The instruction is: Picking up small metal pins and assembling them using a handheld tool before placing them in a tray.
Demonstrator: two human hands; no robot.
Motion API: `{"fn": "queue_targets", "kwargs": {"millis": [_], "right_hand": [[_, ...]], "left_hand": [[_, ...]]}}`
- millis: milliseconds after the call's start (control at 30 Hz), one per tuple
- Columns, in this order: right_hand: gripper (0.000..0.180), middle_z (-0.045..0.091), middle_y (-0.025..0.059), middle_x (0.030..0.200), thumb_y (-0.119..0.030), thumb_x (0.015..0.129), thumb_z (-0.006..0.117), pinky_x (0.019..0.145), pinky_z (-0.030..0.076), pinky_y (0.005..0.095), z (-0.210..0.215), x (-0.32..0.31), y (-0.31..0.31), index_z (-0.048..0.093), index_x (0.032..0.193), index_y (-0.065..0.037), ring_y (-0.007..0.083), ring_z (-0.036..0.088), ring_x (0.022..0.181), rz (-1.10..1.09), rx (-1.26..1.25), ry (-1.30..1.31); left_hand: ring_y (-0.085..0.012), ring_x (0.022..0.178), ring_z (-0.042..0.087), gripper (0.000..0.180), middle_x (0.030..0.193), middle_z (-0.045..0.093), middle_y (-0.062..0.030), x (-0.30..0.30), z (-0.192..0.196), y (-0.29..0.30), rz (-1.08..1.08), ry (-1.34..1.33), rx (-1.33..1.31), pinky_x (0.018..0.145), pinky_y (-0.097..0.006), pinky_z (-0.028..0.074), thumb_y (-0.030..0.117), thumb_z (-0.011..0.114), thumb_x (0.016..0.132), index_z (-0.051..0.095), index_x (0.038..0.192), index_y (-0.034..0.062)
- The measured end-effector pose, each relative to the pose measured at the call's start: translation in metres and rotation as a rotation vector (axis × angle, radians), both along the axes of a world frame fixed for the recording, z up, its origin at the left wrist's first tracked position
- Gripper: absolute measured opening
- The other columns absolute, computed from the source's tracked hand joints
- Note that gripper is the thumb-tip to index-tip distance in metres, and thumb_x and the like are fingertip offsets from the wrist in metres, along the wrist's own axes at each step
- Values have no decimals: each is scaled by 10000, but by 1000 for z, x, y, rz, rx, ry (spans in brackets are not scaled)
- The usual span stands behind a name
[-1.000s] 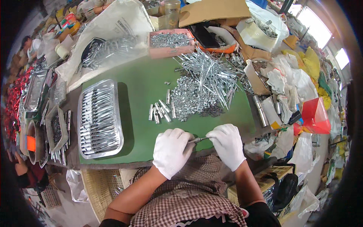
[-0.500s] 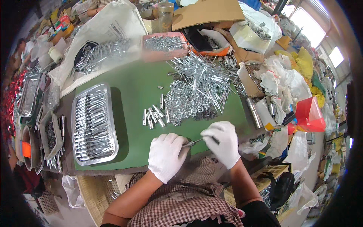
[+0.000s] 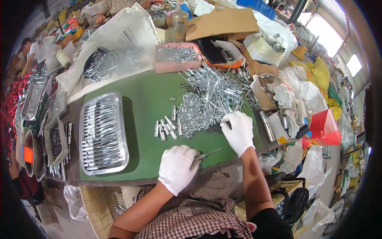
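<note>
Both my hands wear white gloves. My left hand [image 3: 178,167] rests at the near edge of the green table mat [image 3: 147,103] and is closed on a thin metal rod [image 3: 211,153] that points right. My right hand [image 3: 238,131] reaches forward into the heap of small silver metal parts [image 3: 197,115], fingers curled at its near right edge. Longer metal rods [image 3: 213,87] lie piled behind the heap. A short row of assembled metal pieces [image 3: 165,127] lies left of the heap.
A steel tray [image 3: 101,135] filled with finished metal pieces lies at the left of the mat. A pink box of parts [image 3: 177,57], cardboard [image 3: 221,22], plastic bags and a red bag [image 3: 324,127] crowd the back and right. Another person's arm [image 3: 107,8] shows at the far edge.
My right hand has left the rod and moved forward and right to the heap of small parts. My left hand stays at the mat's near edge with the rod.
</note>
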State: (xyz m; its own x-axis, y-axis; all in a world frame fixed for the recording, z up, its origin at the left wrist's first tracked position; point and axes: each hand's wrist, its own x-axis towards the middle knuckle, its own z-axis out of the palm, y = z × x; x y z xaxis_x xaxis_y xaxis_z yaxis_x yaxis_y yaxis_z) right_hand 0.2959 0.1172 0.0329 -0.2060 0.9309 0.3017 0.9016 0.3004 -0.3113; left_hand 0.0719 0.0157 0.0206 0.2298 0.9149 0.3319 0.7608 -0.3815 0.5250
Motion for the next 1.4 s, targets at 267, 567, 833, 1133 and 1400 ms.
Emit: {"fn": "queue_targets", "kwargs": {"millis": [267, 567, 833, 1133, 1400], "right_hand": [[87, 701, 126, 973, -145, 954, 633, 839, 487, 489, -4, 3, -12, 660, 1029, -110, 377, 653, 920, 110, 13, 108], [106, 716, 98, 993, -167, 928, 663, 823, 522, 455, 7, -3, -32, 729, 989, -112, 342, 676, 941, 208, 56, 128], [80, 689, 32, 1045, -199, 822, 771, 969, 467, 453, -2, -20, -64, 759, 886, -151, 294, 643, 1113, 377, 28, 219], [135, 680, 11, 1053, -198, 799, 729, 986, 480, 425, 8, -31, -74, 721, 922, -143, 231, 640, 1148, 460, 200, -48], [173, 618, 155, 948, -90, 791, 630, 774, 488, 526, 20, 5, -64, 626, 958, -45, 395, 607, 858, 88, 94, -122]], "left_hand": [[-291, 845, 636, 137, 880, 645, -50, -1, 2, 2, 3, 13, 5, 745, -448, 472, 196, 776, 821, 685, 906, 137], [-289, 850, 634, 134, 884, 643, -48, -2, 1, 1, 8, -1, 15, 746, -447, 471, 192, 776, 821, 681, 900, 141], [-291, 862, 640, 145, 900, 655, -51, 0, 1, 2, 3, 2, 15, 756, -444, 474, 191, 784, 817, 689, 914, 140], [-300, 881, 648, 174, 916, 670, -60, -1, 2, 2, -12, 6, 17, 783, -451, 485, 190, 793, 809, 694, 937, 126], [-290, 853, 641, 159, 899, 663, -47, -4, -6, -2, 11, 24, 35, 761, -445, 480, 166, 787, 799, 693, 923, 132]]}}
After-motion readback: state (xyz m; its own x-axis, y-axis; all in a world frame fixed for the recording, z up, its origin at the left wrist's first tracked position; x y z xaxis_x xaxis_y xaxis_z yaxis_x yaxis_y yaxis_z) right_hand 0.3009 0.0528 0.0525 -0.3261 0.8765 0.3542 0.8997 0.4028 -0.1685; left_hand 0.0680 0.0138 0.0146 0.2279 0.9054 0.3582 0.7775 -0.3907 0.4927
